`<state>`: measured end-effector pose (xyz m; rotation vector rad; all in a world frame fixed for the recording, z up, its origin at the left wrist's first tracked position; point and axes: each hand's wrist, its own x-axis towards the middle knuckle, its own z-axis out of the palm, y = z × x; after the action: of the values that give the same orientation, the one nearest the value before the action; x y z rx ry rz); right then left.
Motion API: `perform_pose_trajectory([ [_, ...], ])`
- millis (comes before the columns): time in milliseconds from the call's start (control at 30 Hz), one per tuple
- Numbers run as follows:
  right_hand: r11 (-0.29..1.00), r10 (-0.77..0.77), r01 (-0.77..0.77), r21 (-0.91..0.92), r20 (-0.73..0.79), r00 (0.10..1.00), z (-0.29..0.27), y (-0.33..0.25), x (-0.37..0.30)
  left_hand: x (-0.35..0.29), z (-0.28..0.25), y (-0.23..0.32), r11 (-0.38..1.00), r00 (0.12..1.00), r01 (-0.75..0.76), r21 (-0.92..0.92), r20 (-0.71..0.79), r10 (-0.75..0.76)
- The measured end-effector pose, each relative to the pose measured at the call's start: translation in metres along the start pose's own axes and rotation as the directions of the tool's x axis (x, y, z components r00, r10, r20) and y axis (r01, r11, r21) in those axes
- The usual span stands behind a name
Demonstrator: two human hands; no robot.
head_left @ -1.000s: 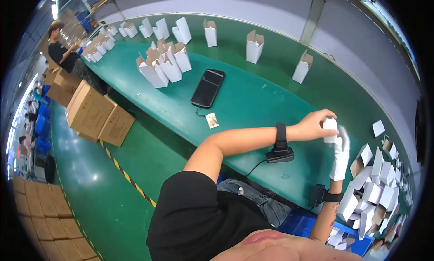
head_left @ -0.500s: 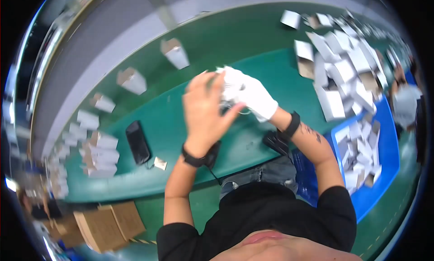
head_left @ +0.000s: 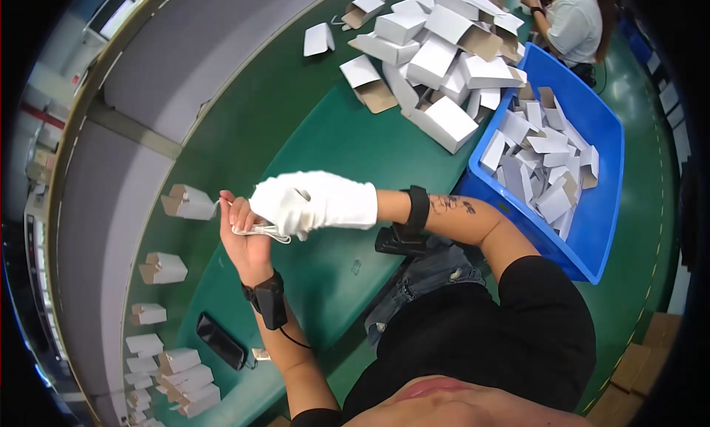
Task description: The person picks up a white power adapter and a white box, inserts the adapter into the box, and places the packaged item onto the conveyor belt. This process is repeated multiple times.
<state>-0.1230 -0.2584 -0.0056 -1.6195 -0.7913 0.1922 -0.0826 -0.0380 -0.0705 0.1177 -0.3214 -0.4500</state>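
My left hand (head_left: 248, 244) is bare, its fingers curled around a coiled white cable (head_left: 272, 233) whose loops stick out below the glove. My right hand (head_left: 307, 204) wears a white knit glove and is closed, its fingertips pressed up against the left fingers. Whatever the glove holds is hidden by the knit and by the other hand. Both hands are above the green table, just beside an upright white box (head_left: 194, 204) with open brown flaps. Each forearm has a black band with a small black device on it.
White boxes (head_left: 188, 379) stand in a row along the table's left side, near a black phone-like case (head_left: 222, 341). Folded boxes pile up (head_left: 436, 61) at the far end. A blue bin (head_left: 608, 168) holds more of them on the right. Another person (head_left: 575, 26) works beyond.
My view has swung to the right, so the pile and bin sit nearer the middle. Both hands have shifted left over the table, and the cable loops now show clearly in my left hand.
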Motion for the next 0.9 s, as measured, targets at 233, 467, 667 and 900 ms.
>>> perform_pose_trajectory([
  [233,0.993,0.118,-0.118,0.009,-0.119,0.986,-0.023,0.019,-0.017,0.069,0.038,-0.086,0.735,0.894,-0.138,0.664,-0.237,0.381],
  [467,0.915,-0.334,0.145,-0.376,-0.507,0.795,-0.068,0.070,-0.024,0.129,0.058,-0.131,0.432,0.999,0.032,0.901,-0.047,0.026],
  [667,0.978,-0.006,0.153,0.145,-0.705,0.709,-0.109,0.072,-0.055,0.233,0.003,-0.054,-0.696,0.966,-0.247,0.675,0.115,-0.231],
  [900,0.859,0.200,0.204,0.470,-0.675,0.710,-0.117,0.068,-0.066,0.376,-0.082,-0.009,-0.767,0.885,-0.330,-0.549,0.102,-0.454],
])
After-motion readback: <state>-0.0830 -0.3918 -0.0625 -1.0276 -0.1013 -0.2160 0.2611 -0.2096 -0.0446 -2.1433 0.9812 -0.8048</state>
